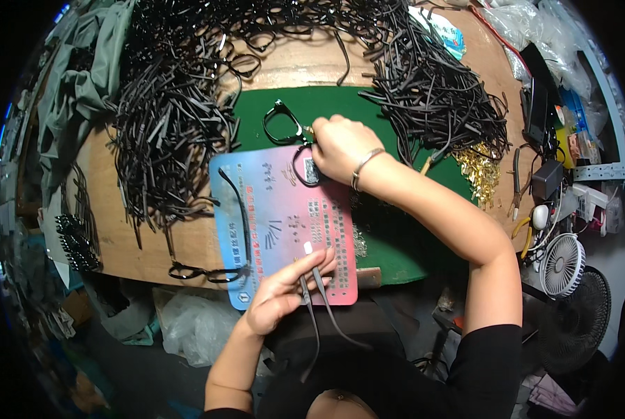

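Observation:
My right hand (344,150) is closed at the middle of a black eyeglass frame (264,127), one rim over the green mat and the other over the edge of a blue and pink printed pad (267,216). The curled fingers hide part of the frame. Lower down, my left hand (284,290) grips two dark eyeglass temples (314,328), whose curved ends hang toward me past the pad's near edge. A black temple (239,192) lies on the pad's left part, running toward another black frame (204,272) at the table's near edge.
Heaps of dark temples lie left (166,140) and right (438,91), with black frames (256,14) piled at the back. Small gold-coloured parts (481,171) sit right of the green mat (389,255). Pliers (515,185), a white fan (562,265) and a black fan (578,321) are far right.

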Available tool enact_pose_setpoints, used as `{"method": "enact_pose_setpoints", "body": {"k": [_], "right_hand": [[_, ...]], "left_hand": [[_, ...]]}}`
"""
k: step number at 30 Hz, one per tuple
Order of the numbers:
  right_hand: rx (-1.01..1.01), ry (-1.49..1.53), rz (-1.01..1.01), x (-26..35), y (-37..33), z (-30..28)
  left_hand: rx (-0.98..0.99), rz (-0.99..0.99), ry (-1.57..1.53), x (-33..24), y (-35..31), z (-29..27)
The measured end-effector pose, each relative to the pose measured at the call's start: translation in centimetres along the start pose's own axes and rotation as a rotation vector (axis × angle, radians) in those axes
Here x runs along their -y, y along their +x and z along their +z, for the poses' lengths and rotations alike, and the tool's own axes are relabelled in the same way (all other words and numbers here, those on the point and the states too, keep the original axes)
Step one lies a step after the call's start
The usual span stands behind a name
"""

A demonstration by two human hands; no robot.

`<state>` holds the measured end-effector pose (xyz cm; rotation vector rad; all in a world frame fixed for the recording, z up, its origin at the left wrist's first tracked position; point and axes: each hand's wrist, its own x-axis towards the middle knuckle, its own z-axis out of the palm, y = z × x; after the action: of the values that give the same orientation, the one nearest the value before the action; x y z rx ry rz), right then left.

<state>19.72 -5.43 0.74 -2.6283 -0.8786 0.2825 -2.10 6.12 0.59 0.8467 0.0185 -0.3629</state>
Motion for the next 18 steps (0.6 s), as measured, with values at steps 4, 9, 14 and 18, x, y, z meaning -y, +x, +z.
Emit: {"method": "enact_pose_setpoints", "body": {"k": [4,9,14,18], "right_hand": [[0.036,-0.065,0.001,0.5,0.3,0.2],[0.065,0.095,-0.02,0.0,-2.0,-2.2],[0.122,0.328,-0.111,-0.1,-16.2,-1.7],[0.103,0.447,-0.018,0.3,-18.8,0.4]], "left_hand": [[-0.143,-0.041,0.076,0.5,-0.1,-0.7],[-0.528,0.078,0.3,1.3,1.7,1.5],[-0.569,0.035,0.955,-0.1,3.4,-0.3],[-0.606,0.258,1.447,-0.1,4.6,-1.4]]}}
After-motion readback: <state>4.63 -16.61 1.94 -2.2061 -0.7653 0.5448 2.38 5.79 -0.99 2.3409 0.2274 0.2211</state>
